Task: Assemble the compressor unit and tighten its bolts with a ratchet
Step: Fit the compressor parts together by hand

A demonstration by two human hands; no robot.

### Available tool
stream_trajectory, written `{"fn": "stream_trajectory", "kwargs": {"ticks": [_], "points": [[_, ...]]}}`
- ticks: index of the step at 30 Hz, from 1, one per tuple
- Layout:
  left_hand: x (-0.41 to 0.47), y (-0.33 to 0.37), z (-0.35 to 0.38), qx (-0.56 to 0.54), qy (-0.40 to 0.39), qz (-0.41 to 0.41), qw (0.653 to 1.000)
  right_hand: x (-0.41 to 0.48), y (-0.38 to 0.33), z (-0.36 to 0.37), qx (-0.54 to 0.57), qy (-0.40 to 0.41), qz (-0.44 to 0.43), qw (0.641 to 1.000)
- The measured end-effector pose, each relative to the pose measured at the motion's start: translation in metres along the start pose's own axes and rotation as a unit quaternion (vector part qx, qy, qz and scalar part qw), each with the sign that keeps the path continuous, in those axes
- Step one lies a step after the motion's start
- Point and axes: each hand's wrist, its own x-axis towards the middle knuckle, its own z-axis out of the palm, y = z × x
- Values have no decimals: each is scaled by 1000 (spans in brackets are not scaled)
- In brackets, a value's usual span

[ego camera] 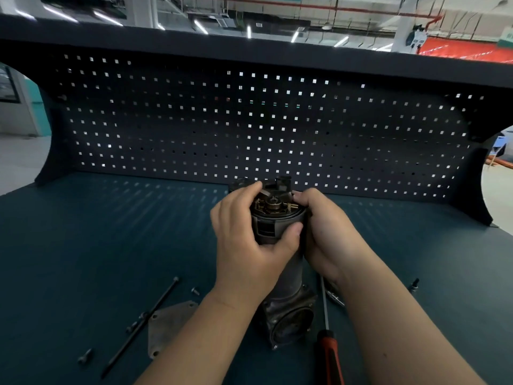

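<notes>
Grip: compressor unit (pixel 291 307) is clasped near its top, with left hand (pixel 249 240) and right hand (pixel 327 237) curled round it.
Place: stood on end at mid-bench (pixel 83 232).
Left: one long bolt (pixel 138 326), one cover plate (pixel 169 326), two small bolts (pixel 195 290).
Right: one screwdriver (pixel 329 354), one small bolt (pixel 414 284).
Room: pegboard (pixel 249 120) is set close behind; bench surface is spread wide at both sides.

Wide free room is found on the counter (pixel 83 232) at both sides. The middle is blocked by the upright compressor unit (pixel 288 309). In front, passage is hindered by a long bolt (pixel 140 326), a cover plate (pixel 172 326) and a screwdriver (pixel 329 354). Behind, the way is closed by the pegboard (pixel 194 129).
</notes>
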Motion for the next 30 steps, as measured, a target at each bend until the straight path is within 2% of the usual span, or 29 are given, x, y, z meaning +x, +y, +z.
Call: {"fn": "stream_trajectory", "kwargs": {"ticks": [5,12,21,25,30], "points": [[3,-2,-1,6,21,36,999,0,-4,-4,-12,-3,6,1000],[9,-2,-3,11,9,40,999,0,-3,-9,11,-91,-2,996],[11,5,-3,29,11,25,999,4,2,-10,-42,-13,-35,998],[11,6,-3,30,7,23,999,4,3,-9,-51,-8,-54,997],[12,9,-7,12,0,17,1000,-10,5,-14,25,-86,-71,993]]}}
